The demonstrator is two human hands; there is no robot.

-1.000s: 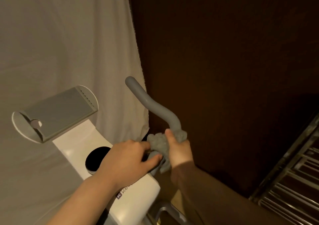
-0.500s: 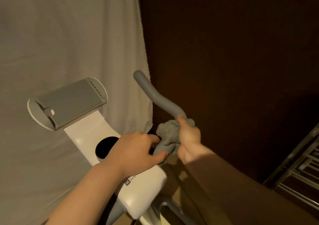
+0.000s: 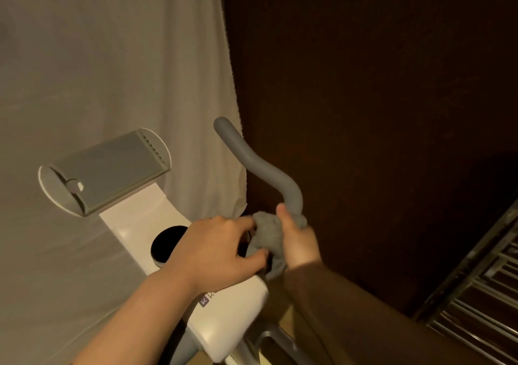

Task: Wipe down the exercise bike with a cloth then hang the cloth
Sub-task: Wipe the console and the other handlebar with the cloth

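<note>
The exercise bike has a white body (image 3: 232,314) and a curved grey handlebar (image 3: 260,165) rising up and to the left. A bunched grey cloth (image 3: 266,230) is wrapped round the lower bend of that bar. My right hand (image 3: 300,244) grips the cloth against the bar, thumb pointing up along it. My left hand (image 3: 218,249) is just to the left, fingers curled round the handlebar's base and the thumb touching the cloth. The bar's base is hidden under both hands.
A grey tablet holder (image 3: 112,174) stands at the bike's front left above a black round dial (image 3: 165,244). A pale sheet (image 3: 112,56) hangs behind, beside a dark brown wall (image 3: 364,84). A metal rack (image 3: 476,294) sits at the lower right.
My right hand slid the cloth a little up the handlebar, then back down to the lower bend. My left hand kept its grip at the base.
</note>
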